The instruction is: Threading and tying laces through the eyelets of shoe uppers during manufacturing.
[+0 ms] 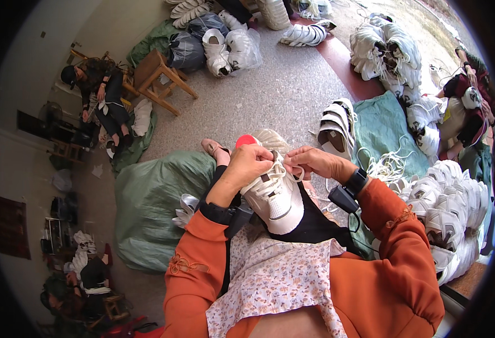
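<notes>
A white sneaker (274, 204) with grey trim rests on my lap, its toe pointing toward me. Its white shoelace (270, 185) runs partway across the front, with a loose loop on the right. My left hand (249, 168) is closed in a pinch at the left side of the shoe's opening, around the upper eyelets. On the other side, my right hand (321, 164) pinches the lace close to the top eyelets. The fingertips of both hands nearly meet; exactly what lies between the left ones is partly hidden.
A stack of white shoes (447, 208) stands at my right, near a green sheet (379, 127) bearing loose laces (391, 166). Left of me bulges a green sack (157, 205). A wooden stool (160, 81) and seated people (104, 93) are farther off.
</notes>
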`<state>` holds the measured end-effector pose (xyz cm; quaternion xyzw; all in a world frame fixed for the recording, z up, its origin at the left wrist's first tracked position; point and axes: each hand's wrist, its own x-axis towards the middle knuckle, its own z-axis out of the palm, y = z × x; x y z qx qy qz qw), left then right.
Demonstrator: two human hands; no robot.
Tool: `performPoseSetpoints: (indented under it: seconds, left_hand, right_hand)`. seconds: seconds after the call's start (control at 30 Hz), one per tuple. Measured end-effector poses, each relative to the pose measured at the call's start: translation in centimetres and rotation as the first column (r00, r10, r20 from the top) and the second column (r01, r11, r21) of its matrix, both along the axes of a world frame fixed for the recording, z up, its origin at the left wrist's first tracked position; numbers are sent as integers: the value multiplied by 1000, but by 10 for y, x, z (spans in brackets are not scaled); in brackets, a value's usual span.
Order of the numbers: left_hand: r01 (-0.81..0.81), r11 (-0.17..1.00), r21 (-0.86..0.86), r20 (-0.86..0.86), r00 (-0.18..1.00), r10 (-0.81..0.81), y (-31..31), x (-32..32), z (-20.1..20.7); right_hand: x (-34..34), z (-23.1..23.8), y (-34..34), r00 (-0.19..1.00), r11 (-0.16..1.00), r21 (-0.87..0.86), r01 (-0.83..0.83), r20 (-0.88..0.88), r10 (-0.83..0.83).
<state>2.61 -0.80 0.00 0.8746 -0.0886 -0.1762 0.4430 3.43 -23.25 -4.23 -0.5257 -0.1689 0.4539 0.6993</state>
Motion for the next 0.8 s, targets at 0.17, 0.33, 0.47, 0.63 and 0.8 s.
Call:
performPoseSetpoints:
  seconds: [0.17, 0.33, 0.47, 0.63, 0.8]
  left_hand:
    - [25, 996, 89, 105, 994, -34, -2, -1, -2]
    - [23, 997, -67, -18, 1000, -25, -1, -2, 3]
    - [3, 998, -69, -47, 999, -6, -1, -2, 5]
    - [22, 1000, -8, 39, 999, -22, -1, -3, 2]
    - [15, 1000, 1, 67, 998, -15, 1, -2, -2]
  right_hand:
    - [9, -9, 3, 999, 1000, -16, 9, -34, -9]
    - [18, -16, 13, 983, 992, 123, 11, -184, 12]
    - [13, -14, 17, 985, 993, -58, 107, -131, -114]
    - [2, -12, 8, 924, 978, 151, 143, -375, -77]
    - [5, -15, 13, 898, 971, 219, 95, -440, 11]
